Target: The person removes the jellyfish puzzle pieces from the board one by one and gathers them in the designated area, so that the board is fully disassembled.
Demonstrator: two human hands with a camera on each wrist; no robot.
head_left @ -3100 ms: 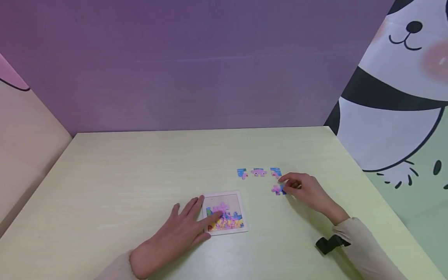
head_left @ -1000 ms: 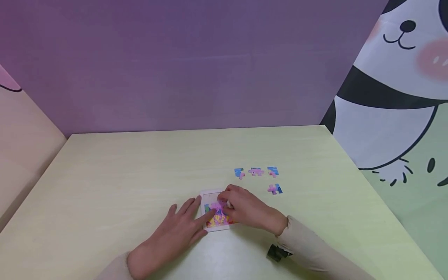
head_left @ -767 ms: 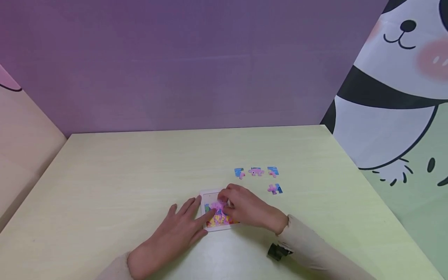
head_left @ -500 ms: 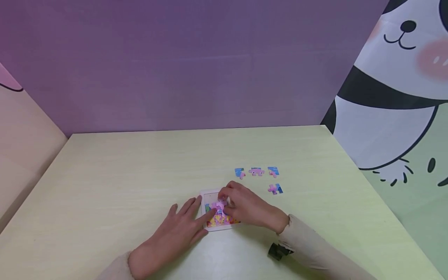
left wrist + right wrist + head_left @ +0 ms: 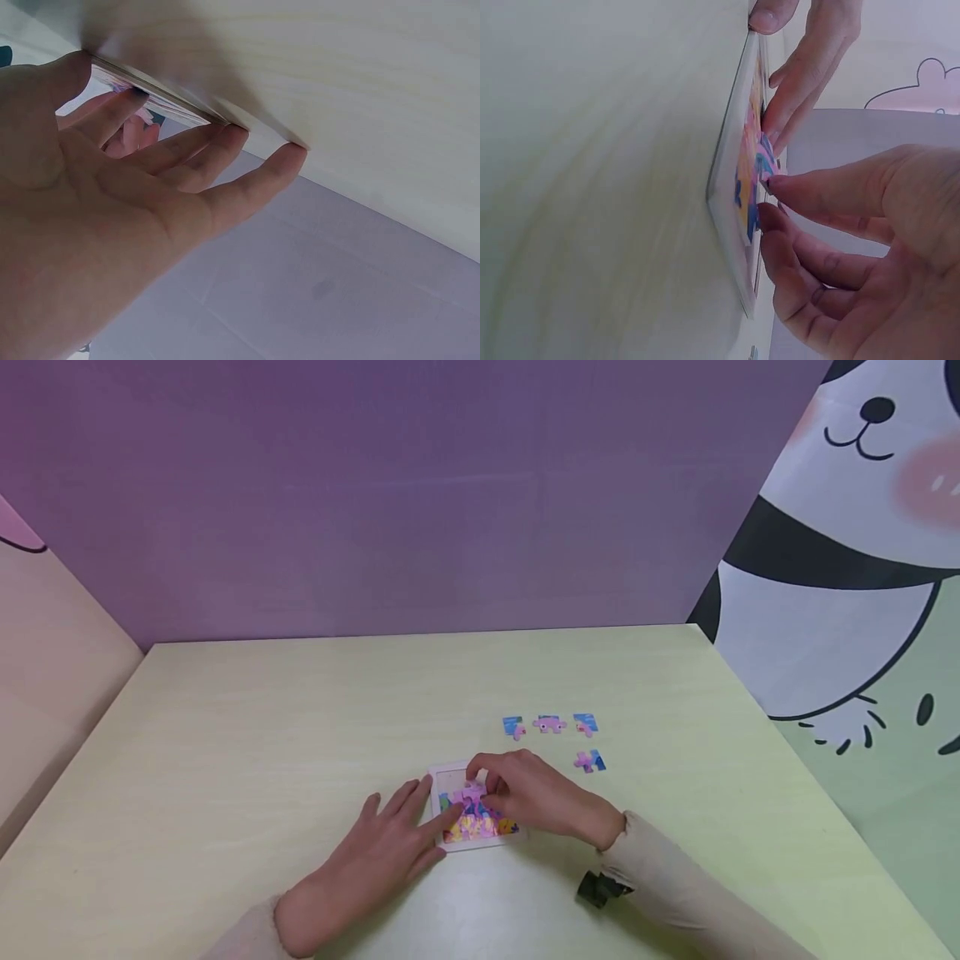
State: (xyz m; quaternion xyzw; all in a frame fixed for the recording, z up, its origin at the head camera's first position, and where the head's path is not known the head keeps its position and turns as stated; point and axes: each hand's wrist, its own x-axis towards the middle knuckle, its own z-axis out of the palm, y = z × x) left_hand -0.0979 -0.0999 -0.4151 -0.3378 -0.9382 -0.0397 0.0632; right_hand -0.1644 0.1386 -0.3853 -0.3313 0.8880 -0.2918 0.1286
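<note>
A small jigsaw puzzle in a white tray (image 5: pixel 487 844) lies on the table; joined pieces (image 5: pixel 480 828) fill its lower part. My left hand (image 5: pixel 375 860) rests flat against the tray's left side, its index finger reaching onto the pieces. In the left wrist view, the left hand's fingers (image 5: pixel 259 180) are extended along the tray edge. Over the tray's right half, my right hand (image 5: pixel 536 797) pinches a pink-and-blue puzzle piece (image 5: pixel 766 159) between thumb and fingers. That piece looks slightly raised and tilted above the others; the fingers partly hide it.
Behind the tray lie three loose pieces in a row: a left one (image 5: pixel 514 727), a middle one with eyes (image 5: pixel 550 724) and a right one (image 5: pixel 586 724). A pink-and-blue piece (image 5: pixel 590 762) sits nearer. A purple panel (image 5: pixel 420 527) borders the table's back edge.
My right hand has come left from the loose pieces to the tray. Lately its fingers shift slightly, uncovering more of the tray's lower right. My left hand stays in place.
</note>
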